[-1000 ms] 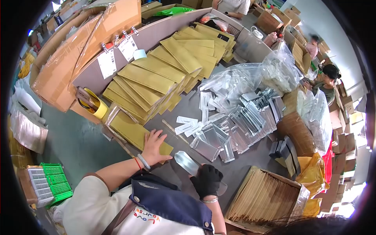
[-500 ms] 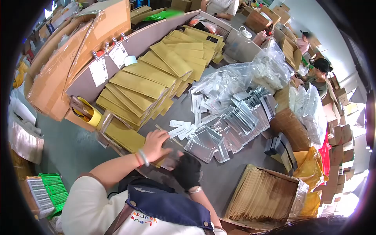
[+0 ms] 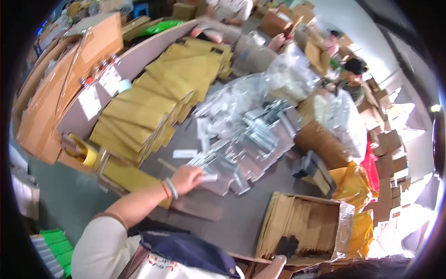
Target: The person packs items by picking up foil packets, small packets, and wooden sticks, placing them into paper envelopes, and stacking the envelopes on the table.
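Observation:
My left hand (image 3: 186, 179) is closed at the near edge of the white paper strips, with a white strip (image 3: 210, 177) at its fingertips. Another white strip (image 3: 185, 154) lies farther back. A flat clear packet (image 3: 197, 207) rests on the table just below this hand. My right hand (image 3: 286, 247), in a black glove, is over the near part of a carton (image 3: 344, 228) of upright brown envelopes (image 3: 297, 221); its fingers look apart, though blurred. Silvery clear packets (image 3: 260, 139) are heaped beyond my left hand.
Overlapping yellow-brown envelopes (image 3: 139, 111) cover the table's left side. A yellow holder (image 3: 88, 156) stands at the left edge. Clear plastic bags (image 3: 288, 74) lie at the back. Dark blocks (image 3: 313, 172) are beside the brown carton (image 3: 320, 144). Other people are in the background.
My right hand has moved from the table's front to the envelope carton. My left hand has closed at the white strips. The camera view has shifted to the right.

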`<state>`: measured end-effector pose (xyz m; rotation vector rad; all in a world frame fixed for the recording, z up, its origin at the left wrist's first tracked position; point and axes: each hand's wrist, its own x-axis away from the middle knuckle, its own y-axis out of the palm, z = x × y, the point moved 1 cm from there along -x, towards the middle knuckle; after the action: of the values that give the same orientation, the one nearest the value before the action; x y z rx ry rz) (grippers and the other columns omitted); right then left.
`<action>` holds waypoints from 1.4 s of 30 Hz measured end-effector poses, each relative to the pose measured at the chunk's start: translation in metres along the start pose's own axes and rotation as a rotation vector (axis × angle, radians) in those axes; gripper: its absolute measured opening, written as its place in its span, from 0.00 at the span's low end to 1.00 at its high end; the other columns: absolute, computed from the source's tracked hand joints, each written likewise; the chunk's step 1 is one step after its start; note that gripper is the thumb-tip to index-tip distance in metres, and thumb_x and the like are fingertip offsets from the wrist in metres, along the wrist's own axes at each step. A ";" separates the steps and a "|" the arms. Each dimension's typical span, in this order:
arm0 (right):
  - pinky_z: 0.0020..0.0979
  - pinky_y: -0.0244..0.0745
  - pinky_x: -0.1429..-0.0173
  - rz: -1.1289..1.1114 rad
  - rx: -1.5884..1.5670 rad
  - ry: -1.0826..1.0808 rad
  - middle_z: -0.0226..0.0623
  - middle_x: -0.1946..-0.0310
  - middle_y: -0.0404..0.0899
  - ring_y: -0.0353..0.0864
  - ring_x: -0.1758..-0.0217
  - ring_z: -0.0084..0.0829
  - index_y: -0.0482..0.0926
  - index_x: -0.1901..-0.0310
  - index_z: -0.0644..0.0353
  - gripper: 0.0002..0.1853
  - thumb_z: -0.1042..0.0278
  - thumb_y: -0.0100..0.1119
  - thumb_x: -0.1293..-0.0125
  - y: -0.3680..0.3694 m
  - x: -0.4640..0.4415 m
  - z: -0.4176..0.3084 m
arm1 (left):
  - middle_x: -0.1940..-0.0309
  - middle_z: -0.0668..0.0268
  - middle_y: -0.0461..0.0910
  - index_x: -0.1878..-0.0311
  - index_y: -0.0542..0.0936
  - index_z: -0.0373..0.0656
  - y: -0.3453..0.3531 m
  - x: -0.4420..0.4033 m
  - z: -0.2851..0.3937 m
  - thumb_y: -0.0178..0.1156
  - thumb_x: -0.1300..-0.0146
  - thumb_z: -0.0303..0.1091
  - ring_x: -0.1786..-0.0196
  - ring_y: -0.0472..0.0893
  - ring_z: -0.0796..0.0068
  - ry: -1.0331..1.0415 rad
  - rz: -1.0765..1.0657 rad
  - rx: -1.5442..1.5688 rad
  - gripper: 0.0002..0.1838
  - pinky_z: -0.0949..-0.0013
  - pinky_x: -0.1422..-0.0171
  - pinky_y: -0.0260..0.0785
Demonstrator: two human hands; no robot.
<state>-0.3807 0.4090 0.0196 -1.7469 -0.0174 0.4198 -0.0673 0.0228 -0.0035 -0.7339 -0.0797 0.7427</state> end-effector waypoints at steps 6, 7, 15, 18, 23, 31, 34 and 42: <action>0.50 0.74 0.48 -0.197 0.100 0.010 0.54 0.59 0.78 0.78 0.52 0.55 0.77 0.64 0.65 0.12 0.63 0.56 0.42 -0.017 -0.004 -0.024 | 0.66 0.61 0.79 0.59 0.81 0.49 0.023 -0.013 0.017 0.70 0.50 0.42 0.60 0.79 0.55 0.132 -0.063 -0.372 0.16 0.54 0.56 0.70; 0.48 0.75 0.47 -0.254 0.148 0.040 0.52 0.57 0.77 0.78 0.51 0.52 0.77 0.62 0.64 0.12 0.63 0.55 0.40 -0.019 -0.005 -0.027 | 0.66 0.61 0.78 0.60 0.81 0.49 0.022 -0.013 0.017 0.71 0.51 0.43 0.60 0.79 0.56 0.153 -0.036 -0.395 0.16 0.54 0.56 0.70; 0.42 0.75 0.45 -0.222 0.074 0.173 0.51 0.54 0.79 0.79 0.49 0.48 0.79 0.56 0.66 0.11 0.70 0.53 0.36 -0.003 -0.010 -0.013 | 0.67 0.67 0.79 0.63 0.83 0.50 0.024 -0.007 0.012 0.71 0.51 0.44 0.59 0.77 0.58 0.148 -0.058 -0.184 0.14 0.55 0.58 0.70; 0.40 0.74 0.46 -0.040 0.086 0.000 0.51 0.56 0.79 0.79 0.51 0.48 0.79 0.56 0.68 0.11 0.71 0.53 0.35 -0.005 -0.002 0.003 | 0.69 0.70 0.80 0.63 0.84 0.52 -0.001 0.012 0.028 0.70 0.50 0.44 0.57 0.77 0.60 -0.042 -0.291 0.061 0.12 0.57 0.56 0.68; 0.39 0.75 0.47 -0.044 -0.351 -0.041 0.55 0.53 0.79 0.79 0.52 0.51 0.77 0.49 0.70 0.16 0.71 0.50 0.34 -0.021 0.003 -0.035 | 0.64 0.72 0.79 0.62 0.85 0.56 -0.006 0.065 0.023 0.73 0.55 0.47 0.56 0.75 0.65 0.190 -0.338 -0.394 0.16 0.58 0.51 0.63; 0.41 0.75 0.56 -0.597 -0.340 -0.931 0.44 0.65 0.81 0.80 0.61 0.45 0.82 0.50 0.50 0.13 0.65 0.57 0.35 -0.012 0.084 -0.179 | 0.50 0.64 0.76 0.50 0.82 0.50 -0.055 0.100 0.031 0.75 0.60 0.50 0.43 0.70 0.56 0.091 -0.094 -0.353 0.31 0.53 0.36 0.59; 0.42 0.75 0.54 -0.704 -0.107 -0.987 0.42 0.63 0.82 0.81 0.60 0.44 0.82 0.49 0.48 0.14 0.64 0.57 0.35 0.005 0.105 -0.200 | 0.48 0.63 0.75 0.47 0.80 0.47 -0.053 0.108 0.014 0.76 0.62 0.50 0.42 0.69 0.56 0.092 -0.149 -0.438 0.35 0.52 0.35 0.58; 0.41 0.76 0.51 -0.692 -0.365 -0.908 0.40 0.62 0.83 0.82 0.58 0.42 0.85 0.54 0.51 0.13 0.59 0.62 0.39 0.049 0.102 -0.204 | 0.46 0.65 0.73 0.42 0.76 0.48 -0.041 0.096 0.033 0.75 0.59 0.49 0.44 0.70 0.59 0.145 -0.195 -0.551 0.38 0.53 0.38 0.60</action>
<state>-0.2372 0.2295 -0.0219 -1.6258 -1.3693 0.6749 0.0182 0.0829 0.0298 -1.2830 -0.2261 0.4780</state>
